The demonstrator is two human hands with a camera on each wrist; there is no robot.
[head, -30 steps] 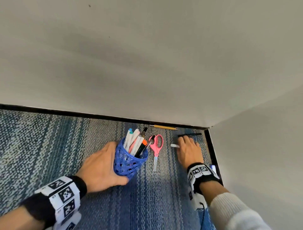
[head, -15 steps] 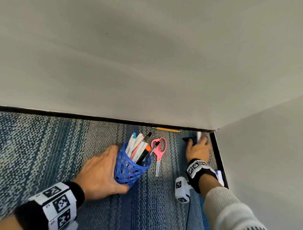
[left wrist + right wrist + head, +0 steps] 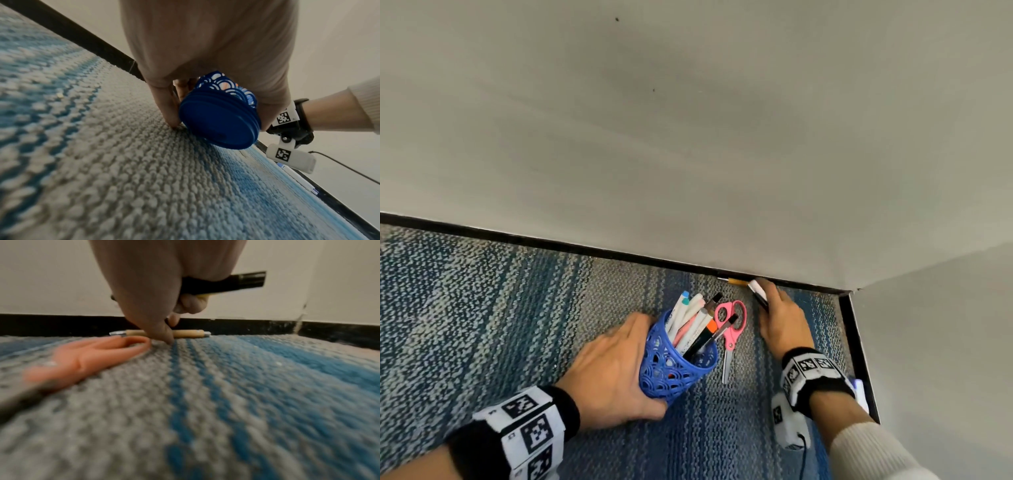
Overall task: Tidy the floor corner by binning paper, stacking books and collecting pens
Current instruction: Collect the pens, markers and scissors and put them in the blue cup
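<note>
Blue lattice plastic, the pen cup (image 3: 674, 363) leaned tilted on the carpet, the left hand (image 3: 613, 370) curled round its wall. Just right of the cup lay pink scissors (image 3: 729, 329). Beyond them the right hand (image 3: 780, 318) gripped a black pen (image 3: 230, 283) and reached down onto a wooden pen (image 3: 185, 333) against the skirting. It looked light, stiff and prone to roll; pinching mid-barrel seemed best.
</note>
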